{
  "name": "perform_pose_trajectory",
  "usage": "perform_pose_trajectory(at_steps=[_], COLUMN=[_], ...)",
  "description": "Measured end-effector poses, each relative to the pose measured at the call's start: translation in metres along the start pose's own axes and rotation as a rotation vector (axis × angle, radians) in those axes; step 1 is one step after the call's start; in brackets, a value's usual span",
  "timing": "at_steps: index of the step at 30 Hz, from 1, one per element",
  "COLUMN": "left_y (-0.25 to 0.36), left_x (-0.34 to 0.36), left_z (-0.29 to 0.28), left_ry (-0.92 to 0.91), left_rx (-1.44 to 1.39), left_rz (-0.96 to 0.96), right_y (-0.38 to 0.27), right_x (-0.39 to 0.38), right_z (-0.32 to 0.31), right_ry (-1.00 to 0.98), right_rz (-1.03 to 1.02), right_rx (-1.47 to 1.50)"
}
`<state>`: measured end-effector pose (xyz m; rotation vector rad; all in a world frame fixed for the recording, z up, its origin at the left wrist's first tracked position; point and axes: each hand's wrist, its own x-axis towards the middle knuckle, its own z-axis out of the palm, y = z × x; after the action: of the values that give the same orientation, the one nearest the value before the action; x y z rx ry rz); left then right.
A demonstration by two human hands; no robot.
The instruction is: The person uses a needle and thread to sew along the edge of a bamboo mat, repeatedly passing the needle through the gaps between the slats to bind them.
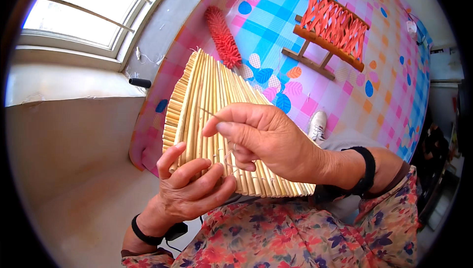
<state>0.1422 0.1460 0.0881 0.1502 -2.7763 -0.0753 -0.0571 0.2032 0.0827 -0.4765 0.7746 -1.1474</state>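
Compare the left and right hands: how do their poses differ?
The left hand spreads fingers over the stalk mat; the right hand pinches a thin needle-like piece. The left hand sits at the mat's lower-left corner, the right hand over its middle. Both wrists wear dark bands.

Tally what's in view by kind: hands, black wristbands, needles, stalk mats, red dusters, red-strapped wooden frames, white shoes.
Hands: 2 (left hand, right hand)
Black wristbands: 2
Needle: 1
Stalk mat: 1
Red duster: 1
Red-strapped wooden frame: 1
White shoe: 1
Total: 9
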Motion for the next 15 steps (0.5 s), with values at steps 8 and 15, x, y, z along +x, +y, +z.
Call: perform_pose_trajectory(at_steps=[8,15], left_y=[-0.015,-0.026], left_x=[-0.007,-0.005], left_z=[-0.004,-0.014], left_ry=[-0.013,-0.031], left_rx=[-0.004,-0.059], left_rz=[0.010,-0.086], right_y=[-0.005,-0.011], right_x=[-0.002,-0.032], right_z=[-0.042,-0.030], right_ry=[0.251,0.165], right_rz=[-0.498,-0.443], right_rx=[-1.017,-1.287])
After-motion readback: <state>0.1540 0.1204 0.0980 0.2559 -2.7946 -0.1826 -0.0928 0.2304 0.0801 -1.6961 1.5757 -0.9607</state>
